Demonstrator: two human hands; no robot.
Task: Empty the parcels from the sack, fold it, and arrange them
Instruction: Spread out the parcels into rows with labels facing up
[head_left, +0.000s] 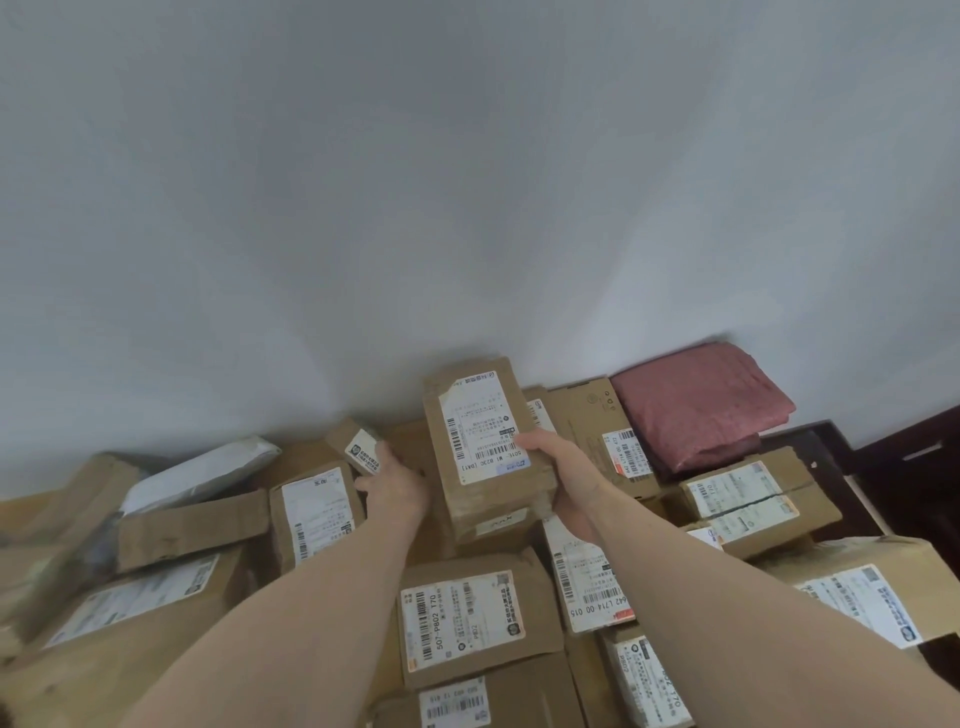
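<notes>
Plain pale grey wall (467, 182) fills the upper part of the view, and below it a spread of brown cardboard parcels with white shipping labels covers the surface, packed edge to edge and partly overlapping. At the far right, against the wall, lies the folded dusty-pink woven sack (701, 402), resting on top of the parcels beside a flat brown carton with a printed label (602, 431). The right hand (563, 478) grips a tall brown cardboard parcel with a large white barcode label (483, 441) by its lower right corner, thumb curled over the labelled face and the other fingers wrapped underneath; the parcel is raised and tilted above the pile. The left hand (395, 483) reaches just to the left of that parcel, its fingers curled around a small brown box with a square white sticker (361, 447). Left of it stands a mid-sized brown parcel with a white label (314, 512), and further left a white plastic mailer bag (202, 475) lies slanted across the boxes. Nearer the camera, between the two forearms, sits a flat brown parcel labelled 507-P802 T70 (467, 616). Dark wooden furniture (893, 467) shows at the right edge.
</notes>
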